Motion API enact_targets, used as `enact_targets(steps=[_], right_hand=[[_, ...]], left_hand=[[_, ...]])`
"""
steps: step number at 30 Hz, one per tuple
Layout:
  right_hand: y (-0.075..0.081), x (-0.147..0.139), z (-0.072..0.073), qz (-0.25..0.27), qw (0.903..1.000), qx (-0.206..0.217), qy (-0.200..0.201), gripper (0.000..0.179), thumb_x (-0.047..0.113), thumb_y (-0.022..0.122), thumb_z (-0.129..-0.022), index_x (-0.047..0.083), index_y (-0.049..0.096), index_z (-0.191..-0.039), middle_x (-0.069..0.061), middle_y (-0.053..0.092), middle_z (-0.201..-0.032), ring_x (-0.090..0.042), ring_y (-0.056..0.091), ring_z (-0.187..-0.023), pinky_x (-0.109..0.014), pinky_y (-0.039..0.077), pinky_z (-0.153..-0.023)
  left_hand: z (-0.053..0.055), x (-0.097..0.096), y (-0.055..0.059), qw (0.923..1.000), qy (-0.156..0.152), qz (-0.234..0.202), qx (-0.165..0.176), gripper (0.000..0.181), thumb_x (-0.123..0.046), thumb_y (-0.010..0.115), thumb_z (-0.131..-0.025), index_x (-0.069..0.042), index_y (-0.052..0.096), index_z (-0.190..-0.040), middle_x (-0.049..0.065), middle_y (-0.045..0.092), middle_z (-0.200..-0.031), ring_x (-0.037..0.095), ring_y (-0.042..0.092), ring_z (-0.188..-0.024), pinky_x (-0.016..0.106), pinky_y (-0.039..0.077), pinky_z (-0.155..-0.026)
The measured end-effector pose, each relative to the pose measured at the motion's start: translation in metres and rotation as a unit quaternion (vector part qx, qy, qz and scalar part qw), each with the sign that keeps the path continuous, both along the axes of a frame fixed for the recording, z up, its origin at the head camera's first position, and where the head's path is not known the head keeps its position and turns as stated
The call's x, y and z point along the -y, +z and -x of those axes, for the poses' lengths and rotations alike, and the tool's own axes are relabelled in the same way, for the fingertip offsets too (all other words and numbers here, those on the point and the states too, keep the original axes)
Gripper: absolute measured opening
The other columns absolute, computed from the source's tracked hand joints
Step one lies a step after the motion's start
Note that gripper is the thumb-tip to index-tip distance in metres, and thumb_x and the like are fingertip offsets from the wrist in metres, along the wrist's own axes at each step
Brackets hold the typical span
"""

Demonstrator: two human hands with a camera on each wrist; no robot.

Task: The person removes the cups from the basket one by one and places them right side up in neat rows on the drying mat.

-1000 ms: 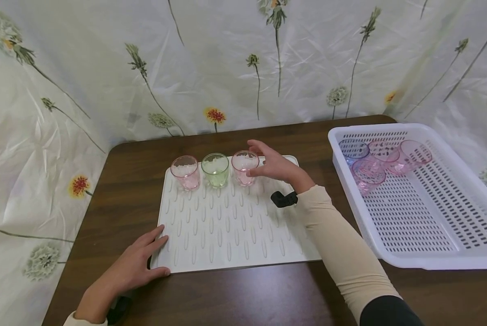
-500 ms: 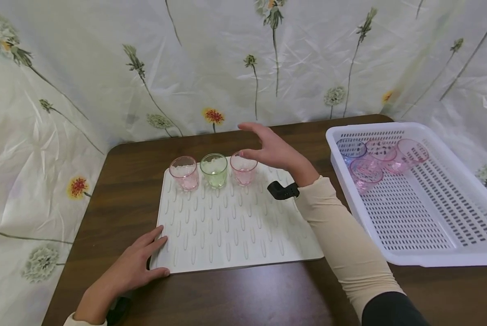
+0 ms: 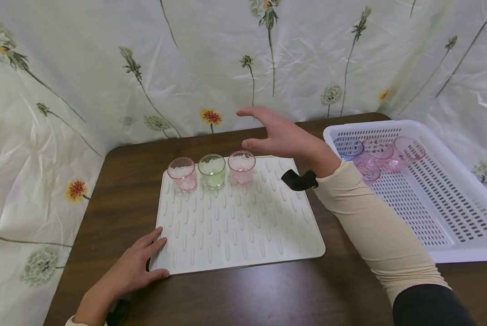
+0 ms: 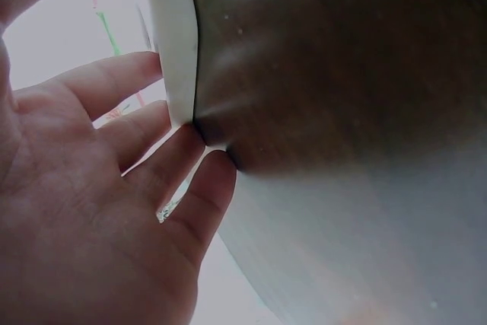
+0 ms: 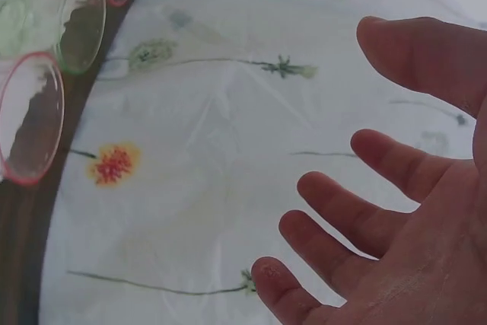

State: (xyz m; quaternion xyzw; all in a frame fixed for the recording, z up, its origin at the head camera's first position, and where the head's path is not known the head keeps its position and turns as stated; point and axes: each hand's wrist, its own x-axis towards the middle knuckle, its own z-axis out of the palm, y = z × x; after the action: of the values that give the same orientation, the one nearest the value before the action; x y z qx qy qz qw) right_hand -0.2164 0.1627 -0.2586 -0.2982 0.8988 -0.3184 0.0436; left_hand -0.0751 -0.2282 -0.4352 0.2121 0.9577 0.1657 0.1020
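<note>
Three glasses stand upright in a row along the back of a white ridged mat (image 3: 235, 226): a pink glass (image 3: 183, 174) at left, a green glass (image 3: 212, 171) in the middle and another pink glass (image 3: 242, 167) at right. My right hand (image 3: 286, 138) is raised behind and to the right of that last glass, fingers spread, holding nothing. The right wrist view shows the palm and parted fingers (image 5: 358, 226) apart from the glass rims. My left hand (image 3: 131, 267) rests at the mat's front left corner, its fingertips at the edge, as the left wrist view also shows.
A white perforated basket (image 3: 443, 253) stands on the right of the brown table (image 3: 125, 190). In its back left part lie a blue glass (image 3: 348, 147) and several pink glasses (image 3: 408, 148). A flowered curtain (image 3: 210, 68) hangs behind the table.
My right hand has let go of the right-hand pink glass, then lifted and moved back and to the right, towards the basket. The left hand has stayed at the mat's corner.
</note>
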Motion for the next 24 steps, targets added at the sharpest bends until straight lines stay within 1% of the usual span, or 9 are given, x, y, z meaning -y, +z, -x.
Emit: enact_targets(steps=[5, 10, 13, 16, 21, 24], right_hand=[[0.015, -0.012, -0.005, -0.037, 0.9989, -0.029, -0.007, 0.068, 0.026, 0.066, -0.095, 0.011, 0.034, -0.153, -0.008, 0.035, -0.159, -0.026, 0.027, -0.151, -0.048, 0.025, -0.121], [0.022, -0.027, -0.009, -0.057, 0.9969, -0.053, -0.003, 0.066, 0.02, 0.066, -0.094, 0.005, 0.036, -0.151, -0.013, 0.038, -0.157, -0.031, 0.03, -0.149, -0.051, 0.025, -0.121], [0.022, -0.037, -0.012, -0.072, 0.9954, -0.063, 0.0, 0.064, 0.017, 0.066, -0.094, 0.002, 0.038, -0.15, -0.016, 0.039, -0.156, -0.034, 0.031, -0.148, -0.053, 0.025, -0.12], [0.02, -0.05, -0.016, -0.091, 0.9933, -0.072, -0.006, 0.065, 0.017, 0.068, -0.093, 0.001, 0.039, -0.148, -0.017, 0.041, -0.154, -0.035, 0.033, -0.147, -0.053, 0.026, -0.119], [0.012, -0.077, -0.025, -0.1, 0.9921, -0.065, -0.037, 0.068, 0.02, 0.071, -0.091, 0.004, 0.039, -0.149, -0.017, 0.042, -0.153, -0.036, 0.034, -0.145, -0.056, 0.028, -0.116], [0.007, -0.096, -0.031, -0.099, 0.992, -0.055, -0.056, 0.071, 0.022, 0.072, -0.091, 0.006, 0.038, -0.15, -0.017, 0.04, -0.154, -0.037, 0.033, -0.145, -0.058, 0.029, -0.115]], left_hand=[[0.0, 0.001, -0.002, 1.0, 0.002, -0.002, -0.009, 0.08, -0.043, 0.083, -0.076, -0.003, 0.056, -0.139, 0.02, 0.042, -0.154, 0.043, 0.045, -0.137, 0.057, 0.045, -0.103], [0.0, 0.002, -0.002, 0.9999, 0.0, -0.005, -0.009, 0.079, -0.043, 0.083, -0.076, -0.003, 0.056, -0.139, 0.019, 0.042, -0.154, 0.042, 0.045, -0.138, 0.057, 0.045, -0.103], [0.001, 0.002, -0.003, 1.0, 0.0, -0.005, -0.004, 0.079, -0.044, 0.082, -0.077, -0.004, 0.055, -0.14, 0.019, 0.041, -0.155, 0.042, 0.044, -0.139, 0.057, 0.044, -0.104], [0.001, 0.002, -0.004, 1.0, 0.0, -0.007, -0.006, 0.08, -0.044, 0.082, -0.077, -0.004, 0.055, -0.14, 0.019, 0.041, -0.155, 0.042, 0.044, -0.138, 0.057, 0.044, -0.104], [0.0, 0.003, -0.004, 0.9999, 0.003, -0.007, -0.008, 0.079, -0.043, 0.082, -0.077, -0.004, 0.056, -0.14, 0.018, 0.041, -0.155, 0.041, 0.044, -0.139, 0.057, 0.045, -0.104], [0.0, 0.003, -0.003, 1.0, 0.005, -0.007, -0.001, 0.079, -0.043, 0.082, -0.077, -0.004, 0.055, -0.141, 0.018, 0.04, -0.156, 0.042, 0.044, -0.139, 0.058, 0.044, -0.104]])
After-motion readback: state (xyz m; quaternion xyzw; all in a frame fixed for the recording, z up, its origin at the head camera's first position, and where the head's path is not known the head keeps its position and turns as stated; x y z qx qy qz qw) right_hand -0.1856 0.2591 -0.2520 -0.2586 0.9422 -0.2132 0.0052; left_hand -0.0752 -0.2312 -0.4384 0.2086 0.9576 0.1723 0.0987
